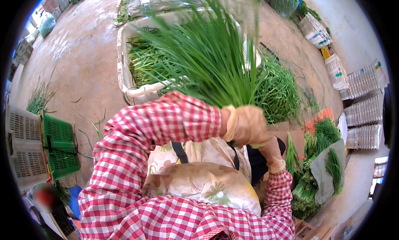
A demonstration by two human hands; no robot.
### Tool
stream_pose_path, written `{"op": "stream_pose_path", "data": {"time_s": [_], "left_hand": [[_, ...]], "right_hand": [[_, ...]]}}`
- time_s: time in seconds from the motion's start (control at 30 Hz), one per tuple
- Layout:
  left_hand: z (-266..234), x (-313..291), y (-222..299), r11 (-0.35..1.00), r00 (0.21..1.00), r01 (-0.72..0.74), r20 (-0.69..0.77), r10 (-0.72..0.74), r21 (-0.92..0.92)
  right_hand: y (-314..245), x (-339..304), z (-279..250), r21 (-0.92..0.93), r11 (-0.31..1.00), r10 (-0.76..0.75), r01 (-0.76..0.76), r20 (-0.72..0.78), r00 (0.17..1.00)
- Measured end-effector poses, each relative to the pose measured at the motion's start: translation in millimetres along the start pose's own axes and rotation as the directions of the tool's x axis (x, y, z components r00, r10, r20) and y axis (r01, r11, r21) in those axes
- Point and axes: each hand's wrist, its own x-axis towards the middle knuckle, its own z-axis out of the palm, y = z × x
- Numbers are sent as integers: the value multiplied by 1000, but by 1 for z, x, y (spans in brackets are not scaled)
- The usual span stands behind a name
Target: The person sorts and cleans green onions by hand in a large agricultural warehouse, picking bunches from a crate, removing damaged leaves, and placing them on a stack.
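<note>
A large bunch of garlic chives (220,61) fans out upward and away from my left hand (246,124), its leaf tips blurred. In a tan glove, that hand is closed round the lower part of the bunch. My right hand (272,153), gloved too, meets it from below at the stem end. Its fingers look curled in, but what they grip is hidden behind the left hand. Beyond the bunch stands a white plastic crate (124,75) lined with loose green stalks. A heap of loose chives (278,92) lies to the right of the crate.
Tied green bundles (307,188) are stacked at my right, partly under a grey cloth (328,173). White (27,148) and green crates (61,146) stand on the left. Folded pale crates (363,111) line the right wall. Stray leaves lie on the concrete floor (79,53).
</note>
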Motion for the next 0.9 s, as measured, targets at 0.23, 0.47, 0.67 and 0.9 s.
{"op": "stream_pose_path", "data": {"time_s": [0.23, 0.47, 0.67, 0.9], "left_hand": [[90, -48, -150, 586, 818, 75, 287, -498, 807], [125, -60, -188, 521, 801, 197, 170, -574, 830], [112, -14, -182, 489, 604, 333, 216, -767, 806], [17, 62, 14, 97, 998, 46, -41, -48, 994]], "right_hand": [[-4, 4, 44, 704, 666, 153, -247, 196, 969], [-53, 27, 45, 322, 946, 54, -39, -38, 998], [-22, 20, 47, 737, 676, 211, -3, -190, 959], [10, 13, -12, 920, 293, 172, 261, -320, 932]]}}
